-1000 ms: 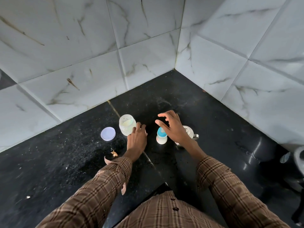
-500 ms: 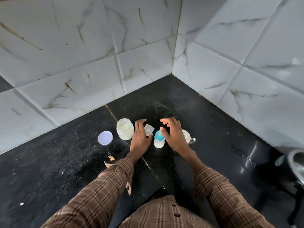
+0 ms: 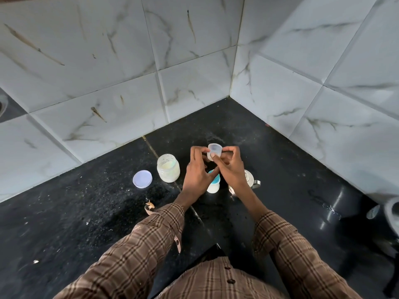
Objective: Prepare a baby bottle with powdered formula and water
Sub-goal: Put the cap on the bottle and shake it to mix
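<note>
Left hand and right hand both pinch clear cap | above baby bottle (blue collar) | open formula jar left of bottle

A lid is lying left of the jar; the bottle is standing right of the jar, between it and a kettle.

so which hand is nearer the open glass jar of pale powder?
Left. The left hand sits just right of the open glass jar of pale powder; the right hand is farther right, beyond it.
</note>
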